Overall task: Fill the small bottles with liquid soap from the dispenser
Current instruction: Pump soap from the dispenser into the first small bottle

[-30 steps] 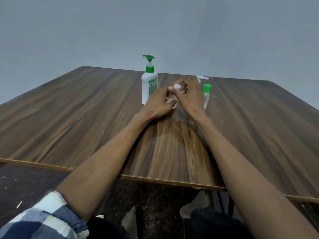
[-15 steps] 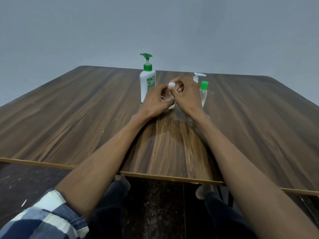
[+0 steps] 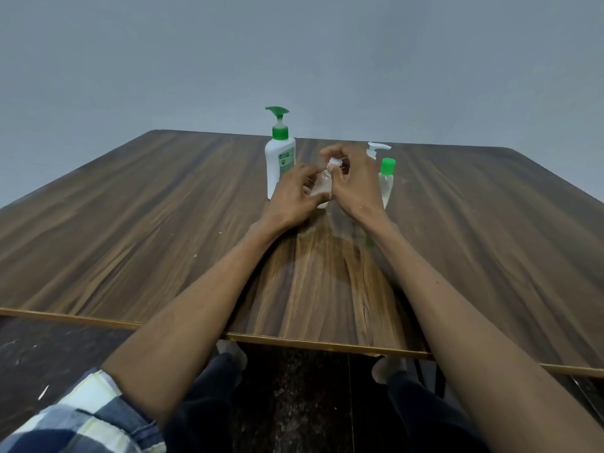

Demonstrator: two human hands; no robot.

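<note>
Dispenser (image 3: 280, 165): white body, green collar and pump head, upright near the far edge of the table (image 3: 130, 223), left of the hands. It appears rigid and stable enough to pump one-handed.

Left hand (image 3: 294, 197): fingers curled round the lower body of the clear bottle (image 3: 322, 188), steadying it on the surface just right of the dispenser.

Clear bottle: small, transparent plastic, white cap (image 3: 335, 163), upright between the two hands. Contents cannot be judged; it looks empty or nearly so. Judged light, thin-walled and easy to tip or squeeze out of shape; it is best held low on the body while the cap is turned. The smooth plastic will likely turn slippery if soap gets on it.

Right hand (image 3: 356, 188): thumb and fingertips pinch the white cap from above, apparently working it on the thread. Whether the cap is tightening or loosening cannot be told.

Green-capped bottle (image 3: 386, 184): small, clear, upright just right of the right hand and partly hidden by it. A white pump (image 3: 376, 149) shows behind it; its body is hidden.
</note>
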